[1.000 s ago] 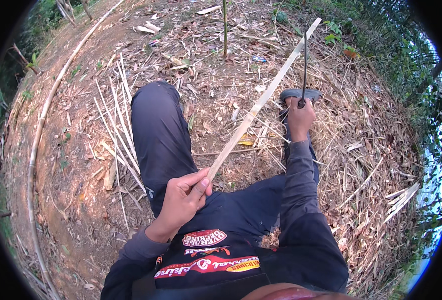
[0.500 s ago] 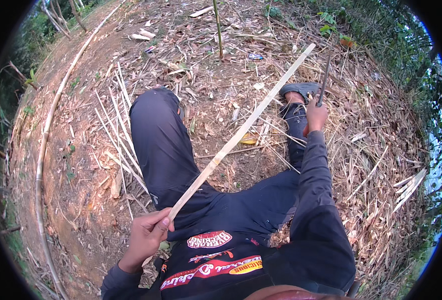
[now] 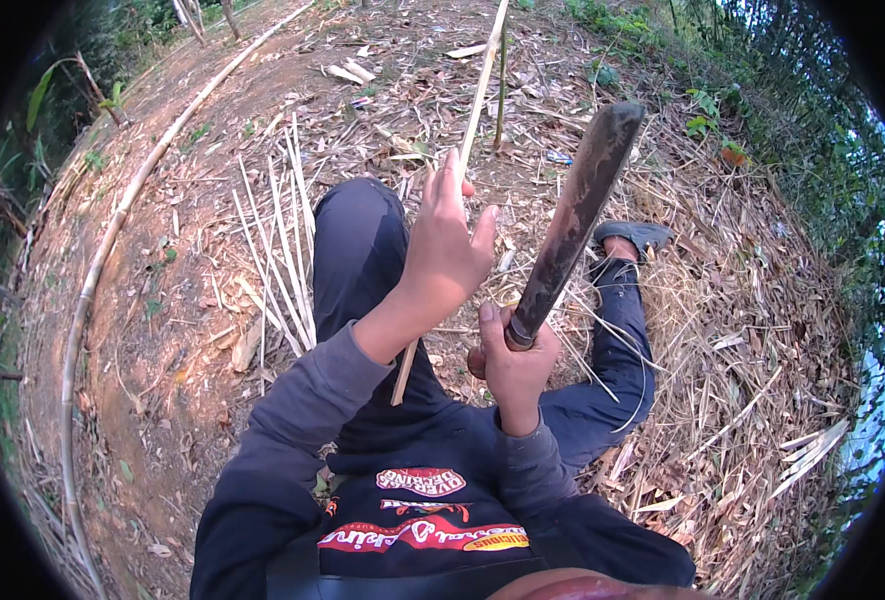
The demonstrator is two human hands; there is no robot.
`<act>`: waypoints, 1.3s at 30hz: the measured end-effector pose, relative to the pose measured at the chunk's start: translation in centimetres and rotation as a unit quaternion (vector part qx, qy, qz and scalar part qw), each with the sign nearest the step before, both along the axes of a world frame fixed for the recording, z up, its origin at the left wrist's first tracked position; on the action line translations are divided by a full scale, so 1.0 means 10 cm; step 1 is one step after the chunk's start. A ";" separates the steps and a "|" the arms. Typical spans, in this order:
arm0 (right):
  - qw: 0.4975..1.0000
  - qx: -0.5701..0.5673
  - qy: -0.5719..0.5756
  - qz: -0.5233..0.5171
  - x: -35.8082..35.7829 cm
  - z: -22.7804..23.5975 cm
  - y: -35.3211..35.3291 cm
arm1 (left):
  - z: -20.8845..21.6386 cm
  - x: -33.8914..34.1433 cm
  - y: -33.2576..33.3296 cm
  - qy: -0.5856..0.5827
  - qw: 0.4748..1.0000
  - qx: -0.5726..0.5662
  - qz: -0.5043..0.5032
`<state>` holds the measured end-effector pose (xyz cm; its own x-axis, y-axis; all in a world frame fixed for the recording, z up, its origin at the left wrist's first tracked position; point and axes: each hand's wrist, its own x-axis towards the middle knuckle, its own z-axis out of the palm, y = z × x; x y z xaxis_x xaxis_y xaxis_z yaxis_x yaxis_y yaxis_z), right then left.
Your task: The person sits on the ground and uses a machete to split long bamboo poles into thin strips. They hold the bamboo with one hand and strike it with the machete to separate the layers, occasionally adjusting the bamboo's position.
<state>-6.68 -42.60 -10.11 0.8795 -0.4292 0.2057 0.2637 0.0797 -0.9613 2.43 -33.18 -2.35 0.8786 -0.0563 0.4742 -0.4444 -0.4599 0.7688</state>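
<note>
A long, pale bamboo strip (image 3: 483, 85) slants upward across the middle and passes behind my left hand (image 3: 437, 250). The back of that hand faces me, its thumb standing apart and its fingers partly hidden where they hold the strip. Below the wrist, the strip's lower end shows in front of my dark trousers. My right hand (image 3: 520, 365) is closed around the handle of a machete (image 3: 582, 205). Its broad, dark, stained blade points up and to the right, beside the strip. The two hands are close together but apart.
Several thin split strips (image 3: 280, 255) lie on the ground left of my bent left knee (image 3: 359, 240). A long pole (image 3: 112, 235) curves along the far left. A thin green stem (image 3: 501, 90) stands ahead. Pale split pieces (image 3: 810, 458) lie at the right among dry leaves and shavings.
My right hand has come inward from the far right, bringing the machete upright near the middle. My left hand has risen and shifted right, now farther up the strip, which stands steeper.
</note>
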 end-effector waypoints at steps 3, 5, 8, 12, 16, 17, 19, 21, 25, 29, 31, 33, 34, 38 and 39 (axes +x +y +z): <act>0.999 0.015 -0.046 -0.007 0.11 0.02 0.16 | -0.14 0.21 -0.19 -0.065 0.993 0.079 0.059; 0.992 -0.009 -0.116 -0.044 0.20 0.06 0.12 | -0.13 0.25 -0.19 -0.051 0.993 0.087 0.068; 0.974 -0.118 -0.181 -0.066 0.33 0.24 0.01 | -0.38 0.34 -0.20 -0.095 0.978 0.164 0.089; 0.968 -0.224 -0.111 -0.033 0.55 0.55 -0.11 | -0.33 0.29 -0.19 -0.079 0.989 0.117 0.035; 0.965 -0.259 -0.012 0.048 0.53 0.61 -0.08 | -0.52 0.48 -0.10 -0.044 0.990 0.126 0.035; 0.961 -0.270 -0.056 0.029 0.58 0.48 -0.06 | -0.56 0.48 -0.08 -0.046 0.991 0.121 0.036; 0.950 -0.291 -0.110 0.019 0.56 0.38 -0.03 | -0.65 0.50 -0.04 -0.071 0.994 0.079 -0.001; 0.930 -0.338 -0.145 0.022 0.47 0.37 -0.04 | -0.75 0.54 -0.06 -0.089 0.996 0.006 -0.014; 0.959 -0.246 -0.076 0.117 0.14 0.39 0.15 | -0.55 0.55 -0.12 -0.111 0.991 0.022 0.069; 0.963 -0.179 -0.034 0.199 -0.03 0.16 0.22 | -0.53 0.49 -0.17 -0.068 0.994 -0.062 0.058; 0.982 -0.131 -0.056 0.126 -0.10 0.16 0.27 | -0.53 0.51 -0.16 -0.045 0.985 -0.166 0.029; 0.997 -0.029 -0.051 0.058 -0.15 0.24 0.31 | -0.48 0.49 -0.13 -0.029 0.955 -0.293 -0.029; 0.998 -0.031 -0.047 0.034 -0.13 0.17 0.27 | -0.44 0.46 -0.11 -0.020 0.933 -0.356 -0.056; 0.998 -0.051 0.026 -0.016 -0.08 0.06 0.11 | -0.34 0.40 -0.08 0.069 0.861 -0.480 -0.153; 0.997 -0.021 0.068 0.005 -0.06 -0.02 0.05 | -0.25 0.34 -0.07 0.050 0.859 -0.485 -0.155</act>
